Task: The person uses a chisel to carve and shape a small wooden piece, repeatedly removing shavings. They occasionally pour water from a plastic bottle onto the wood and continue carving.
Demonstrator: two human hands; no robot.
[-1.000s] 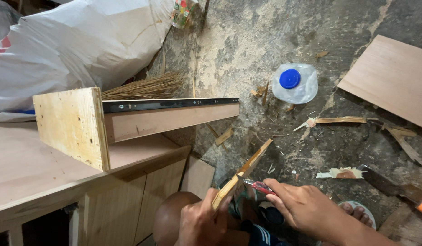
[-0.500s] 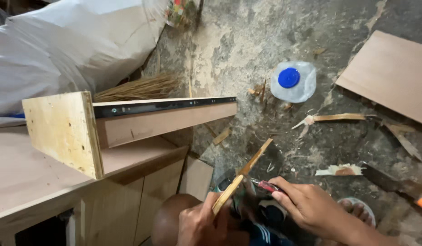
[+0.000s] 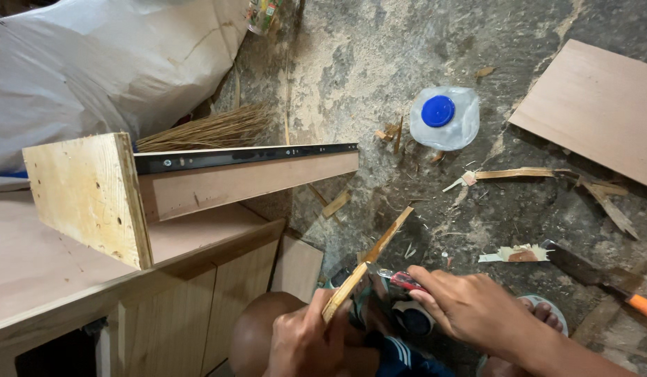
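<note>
Wood strip: a thin, pale strip of wood [image 3: 369,262], low in the centre of the view above the person's knees, over the dusty floor.
Long axis: it runs on a slant, from the lower end near the person up and to the right, its far tip pointing toward the scraps on the floor.
Left hand: the left hand [image 3: 306,342] is closed around the lower end of the wood strip, thumb up along its edge, holding it off the floor.
Right hand: the right hand [image 3: 470,307] is curled round a small red-handled cutter [image 3: 400,279], whose metal front end meets the strip about midway along.
Direction: the strip lies to the left of the right hand and above the left hand; the cutter comes at it from the right, roughly across its length.
Nearer hand: both touch it, the left by direct grip, the right only through the tool.
Look of the strip: narrow, flat, light yellow on the lit face, rough at the edges.
Nearby: a drawer box with a black slide rail [image 3: 246,155] rests on the cabinet at left; a plastic bottle with a blue cap [image 3: 438,112] lies farther off.
</note>
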